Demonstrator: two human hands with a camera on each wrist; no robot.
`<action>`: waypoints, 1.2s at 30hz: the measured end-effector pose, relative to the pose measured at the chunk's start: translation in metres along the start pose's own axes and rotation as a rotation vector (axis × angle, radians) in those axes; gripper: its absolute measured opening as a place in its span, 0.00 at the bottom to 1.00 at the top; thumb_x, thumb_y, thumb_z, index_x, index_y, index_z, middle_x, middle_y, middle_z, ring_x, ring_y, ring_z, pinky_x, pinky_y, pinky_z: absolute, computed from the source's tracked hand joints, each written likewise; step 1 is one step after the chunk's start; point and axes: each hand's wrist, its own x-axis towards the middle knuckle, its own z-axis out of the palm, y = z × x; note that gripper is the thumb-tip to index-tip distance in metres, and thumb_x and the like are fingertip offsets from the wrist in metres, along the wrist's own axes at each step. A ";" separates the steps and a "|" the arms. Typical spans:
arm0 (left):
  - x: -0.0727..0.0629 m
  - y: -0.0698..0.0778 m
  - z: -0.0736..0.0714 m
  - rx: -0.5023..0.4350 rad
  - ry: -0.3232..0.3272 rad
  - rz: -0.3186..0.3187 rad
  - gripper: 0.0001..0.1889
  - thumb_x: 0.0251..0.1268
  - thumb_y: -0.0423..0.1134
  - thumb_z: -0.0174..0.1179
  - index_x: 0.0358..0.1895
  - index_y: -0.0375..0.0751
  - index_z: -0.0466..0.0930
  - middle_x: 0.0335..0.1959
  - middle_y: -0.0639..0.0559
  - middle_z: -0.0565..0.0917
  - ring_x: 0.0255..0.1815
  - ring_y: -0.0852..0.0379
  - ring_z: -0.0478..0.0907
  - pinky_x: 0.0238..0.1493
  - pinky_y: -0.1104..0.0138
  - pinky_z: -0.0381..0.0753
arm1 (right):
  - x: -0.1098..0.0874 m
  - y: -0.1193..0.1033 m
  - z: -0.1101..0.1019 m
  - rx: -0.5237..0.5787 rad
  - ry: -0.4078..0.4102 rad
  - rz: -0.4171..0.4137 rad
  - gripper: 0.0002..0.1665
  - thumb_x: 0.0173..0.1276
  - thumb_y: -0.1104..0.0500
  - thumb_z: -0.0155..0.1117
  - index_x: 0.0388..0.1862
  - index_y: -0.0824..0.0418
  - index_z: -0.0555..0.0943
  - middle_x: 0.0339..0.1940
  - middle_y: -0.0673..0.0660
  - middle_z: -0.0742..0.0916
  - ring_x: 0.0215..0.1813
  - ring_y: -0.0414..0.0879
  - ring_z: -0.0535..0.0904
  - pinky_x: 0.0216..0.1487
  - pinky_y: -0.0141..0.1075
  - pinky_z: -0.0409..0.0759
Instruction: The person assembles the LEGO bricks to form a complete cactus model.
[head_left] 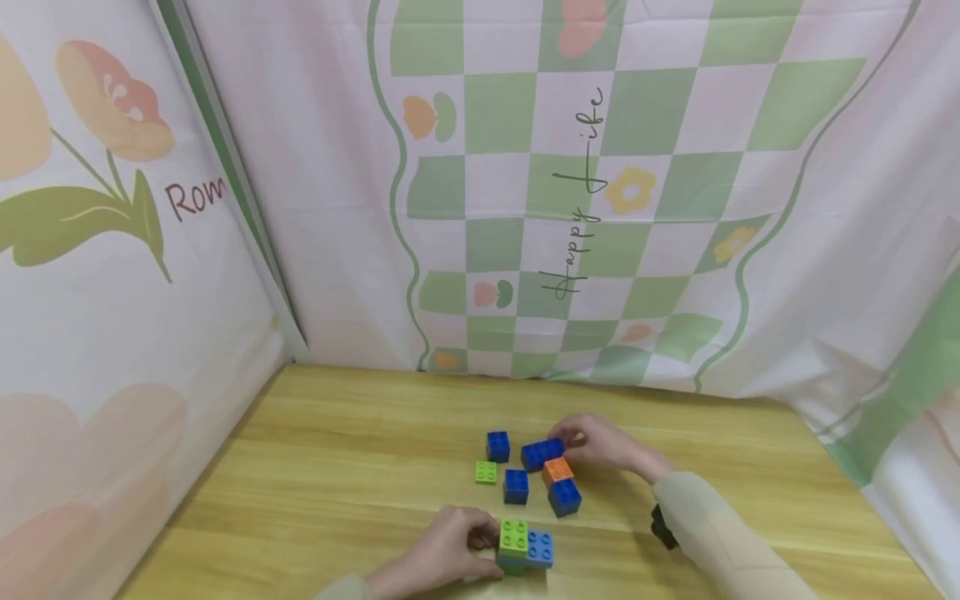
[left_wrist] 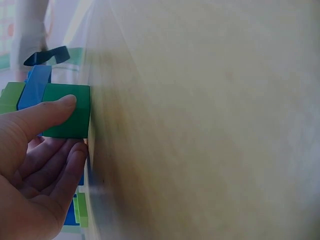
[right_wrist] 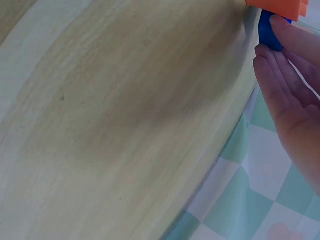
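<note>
My left hand (head_left: 453, 546) grips a small stack of toy building bricks near the front of the table. Its lime brick (head_left: 513, 535) sits on top, a lighter blue brick (head_left: 540, 548) juts out to the right beneath it, and a green brick (left_wrist: 67, 111) forms the bottom, with my thumb pressed on its side. Farther back, my right hand (head_left: 600, 442) pinches the right end of a long dark blue brick (head_left: 542, 455) between thumb and fingers. An orange brick (head_left: 558, 471) stands just in front of that brick, followed by another dark blue brick (head_left: 565, 497).
Between the hands lie a square dark blue brick (head_left: 515, 487), a flat lime brick (head_left: 486, 472) and another dark blue brick (head_left: 498, 447). Printed curtains (head_left: 577, 192) border the wooden table (head_left: 360, 442) at the back and left. A black strap (head_left: 663, 528) shows by the right sleeve.
</note>
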 end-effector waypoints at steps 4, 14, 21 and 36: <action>0.000 0.000 0.000 0.004 0.004 0.009 0.16 0.51 0.38 0.76 0.45 0.43 0.86 0.38 0.61 0.89 0.35 0.75 0.80 0.38 0.80 0.81 | -0.001 -0.001 -0.001 0.003 0.024 -0.006 0.17 0.65 0.63 0.68 0.53 0.66 0.82 0.49 0.62 0.88 0.50 0.53 0.84 0.50 0.41 0.88; 0.000 -0.002 0.001 -0.005 0.007 0.003 0.16 0.50 0.38 0.76 0.44 0.42 0.86 0.38 0.60 0.89 0.35 0.74 0.81 0.38 0.80 0.82 | -0.007 -0.010 -0.006 -0.024 0.086 0.001 0.18 0.64 0.63 0.69 0.52 0.67 0.82 0.49 0.63 0.88 0.50 0.55 0.84 0.49 0.42 0.88; -0.001 -0.002 0.002 -0.004 0.007 0.011 0.16 0.50 0.38 0.76 0.44 0.43 0.86 0.38 0.60 0.89 0.36 0.74 0.81 0.38 0.80 0.82 | -0.013 -0.013 -0.009 -0.027 0.113 -0.018 0.17 0.64 0.64 0.69 0.52 0.67 0.82 0.48 0.63 0.88 0.49 0.55 0.85 0.49 0.41 0.88; -0.003 0.000 0.001 -0.030 0.005 0.016 0.16 0.51 0.38 0.75 0.45 0.42 0.86 0.40 0.59 0.88 0.37 0.74 0.81 0.40 0.80 0.82 | -0.027 -0.042 -0.014 -0.032 0.145 -0.044 0.16 0.66 0.61 0.68 0.51 0.65 0.82 0.47 0.61 0.88 0.47 0.51 0.85 0.48 0.44 0.88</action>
